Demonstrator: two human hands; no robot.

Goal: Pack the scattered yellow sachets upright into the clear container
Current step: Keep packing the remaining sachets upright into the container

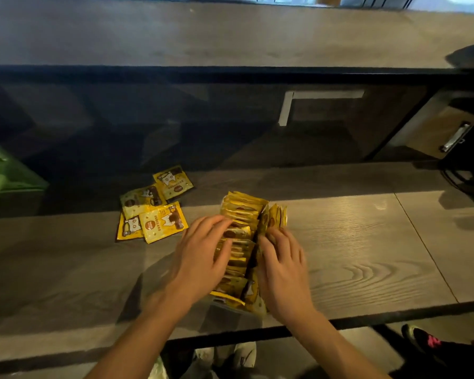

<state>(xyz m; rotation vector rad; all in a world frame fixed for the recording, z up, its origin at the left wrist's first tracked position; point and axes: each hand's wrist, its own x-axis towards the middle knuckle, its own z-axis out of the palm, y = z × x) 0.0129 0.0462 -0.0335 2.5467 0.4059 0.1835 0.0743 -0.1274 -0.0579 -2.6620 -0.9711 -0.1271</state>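
- Both hands work over one packed container; the left hand (203, 255) lies with fingers spread and nearly straight across the top edges of the sachets, a flat, wide grip that presses rather than clasps
- Right hand (281, 262) has its fingers bent down among the sachets on the container's right side; whether that grip pinches one or only touches them I cannot tell, since the fingertips are buried and blurred
- Clear container (231, 304) sits on the grey wood-grain bench (367, 255), near its front edge; its long axis runs from the viewer away, leaning slightly to the right
- Packed sachets (242, 212) stand on edge in a row along that axis, faces crosswise to it, top edges up; a second, smaller bunch (277, 217) stands at the far right corner, turned the other way, faces along the axis
- Four loose sachets (153, 206) lie flat on the bench to the left of the container, well apart from it, overlapping one another, printed faces up, each tilted at its own angle
- Clipboard (446, 132) leans at the far right, behind the bench; shoes (422, 339) show on the floor below the front edge
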